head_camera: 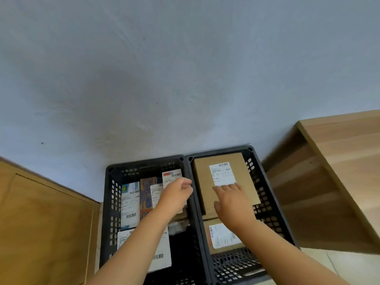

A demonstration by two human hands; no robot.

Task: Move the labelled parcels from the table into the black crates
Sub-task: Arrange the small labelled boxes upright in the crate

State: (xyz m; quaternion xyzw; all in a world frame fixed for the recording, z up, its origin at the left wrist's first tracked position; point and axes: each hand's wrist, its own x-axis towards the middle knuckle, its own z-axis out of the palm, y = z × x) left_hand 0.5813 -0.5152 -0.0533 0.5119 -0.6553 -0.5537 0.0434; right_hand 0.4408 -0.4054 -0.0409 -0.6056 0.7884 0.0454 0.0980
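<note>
Two black crates stand side by side on the floor against the wall. The left crate [109,202] holds several labelled parcels, among them a white one [129,204] and a patterned one [146,192]. The right crate [267,202] holds a large brown box [242,175] with a white label and a smaller brown parcel [222,237] nearer me. My left hand [176,192] hovers over the left crate, fingers loosely curled, holding nothing. My right hand [232,202] lies flat with straight fingers on the large brown box.
A wooden table [339,161] stands at the right, its edge close to the right crate. A wooden cabinet [45,223] is at the left. The grey-blue wall [185,79] rises behind the crates.
</note>
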